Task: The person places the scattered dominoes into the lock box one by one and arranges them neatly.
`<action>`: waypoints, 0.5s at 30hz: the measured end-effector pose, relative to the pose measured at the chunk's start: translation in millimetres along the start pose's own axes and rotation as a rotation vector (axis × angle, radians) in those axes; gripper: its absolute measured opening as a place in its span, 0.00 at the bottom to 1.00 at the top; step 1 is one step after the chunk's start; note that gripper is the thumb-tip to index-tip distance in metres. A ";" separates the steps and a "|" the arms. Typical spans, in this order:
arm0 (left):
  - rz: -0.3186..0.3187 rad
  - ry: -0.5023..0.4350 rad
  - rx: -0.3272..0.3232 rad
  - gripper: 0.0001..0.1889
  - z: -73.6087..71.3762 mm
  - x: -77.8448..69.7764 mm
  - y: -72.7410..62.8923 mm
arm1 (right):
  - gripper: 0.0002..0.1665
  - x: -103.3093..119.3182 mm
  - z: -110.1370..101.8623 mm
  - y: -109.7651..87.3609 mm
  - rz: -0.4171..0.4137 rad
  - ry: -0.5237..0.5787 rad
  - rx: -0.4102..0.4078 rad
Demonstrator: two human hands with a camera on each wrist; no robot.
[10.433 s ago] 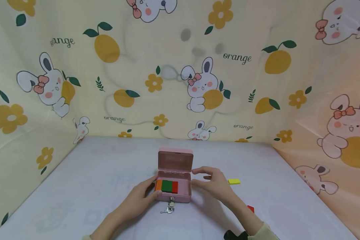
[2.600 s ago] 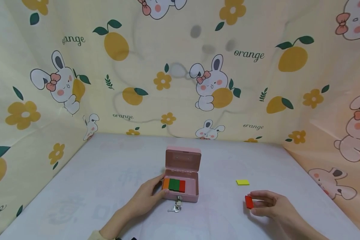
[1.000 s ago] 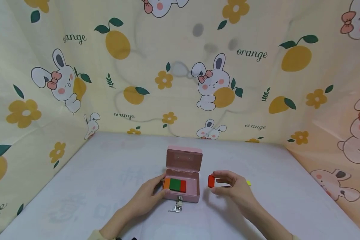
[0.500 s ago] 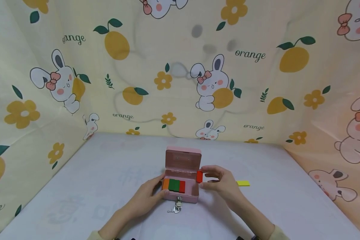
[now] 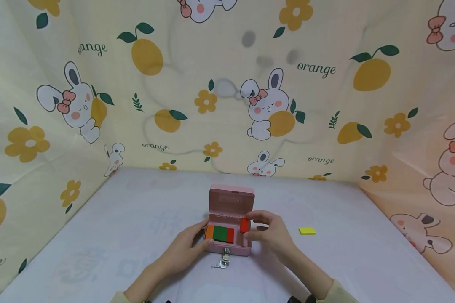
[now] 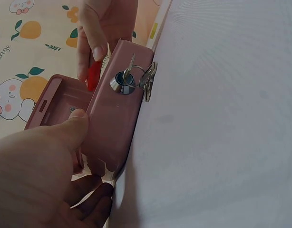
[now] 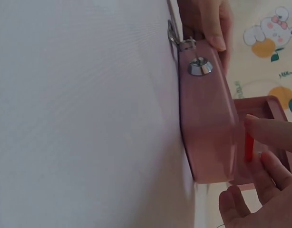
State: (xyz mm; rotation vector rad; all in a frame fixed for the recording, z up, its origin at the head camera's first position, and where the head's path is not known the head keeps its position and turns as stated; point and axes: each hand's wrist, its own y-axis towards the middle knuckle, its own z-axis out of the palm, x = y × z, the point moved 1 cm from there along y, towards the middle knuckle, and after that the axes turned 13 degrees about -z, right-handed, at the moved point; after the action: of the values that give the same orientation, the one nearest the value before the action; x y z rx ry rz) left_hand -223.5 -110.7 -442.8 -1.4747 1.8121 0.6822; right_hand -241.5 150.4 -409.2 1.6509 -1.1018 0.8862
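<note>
A pink metal cash box [image 5: 236, 251] stands with its lid [image 5: 231, 203] raised. My left hand [image 5: 185, 247] grips its left end, thumb over the front rim and fingers against the side. Inside, at the left, lie an orange block [image 5: 210, 232], green blocks [image 5: 220, 234] and a red block [image 5: 230, 235], side by side. My right hand [image 5: 271, 234] pinches another red block [image 5: 244, 225] between thumb and fingers, upright over the right part of the box. From the right wrist, that red block [image 7: 249, 145] shows edge-on behind the front wall.
Keys [image 5: 222, 264] on a ring hang from the lock at the box's front. A yellow block [image 5: 307, 231] lies on the white table [image 5: 136, 210] to the right. A patterned cloth [image 5: 167, 84] surrounds the table's back and sides.
My right hand has taken the red block from the table at the right and carried it left, over the box. My left hand has stayed on the box.
</note>
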 end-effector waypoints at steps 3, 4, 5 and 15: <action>-0.003 0.000 0.000 0.36 0.1 0.2 0.4 | 0.28 -2.8 3.6 1.5 -0.014 -0.008 0.010; -0.004 0.001 0.000 0.36 0.1 0.4 0.4 | 0.27 -3.7 4.8 2.1 -0.016 -0.013 0.014; -0.007 0.000 0.001 0.36 0.0 0.4 0.5 | 0.27 -4.4 5.9 2.5 -0.007 -0.013 0.016; -0.004 -0.001 0.000 0.36 0.6 0.9 0.8 | 0.27 -6.7 13.8 4.4 -0.009 0.040 0.067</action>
State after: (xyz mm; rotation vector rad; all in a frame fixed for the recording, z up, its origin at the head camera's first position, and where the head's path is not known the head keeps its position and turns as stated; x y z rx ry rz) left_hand -224.3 -110.6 -443.8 -1.4777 1.8078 0.6802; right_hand -247.0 138.4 -418.2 1.6844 -1.0471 0.9555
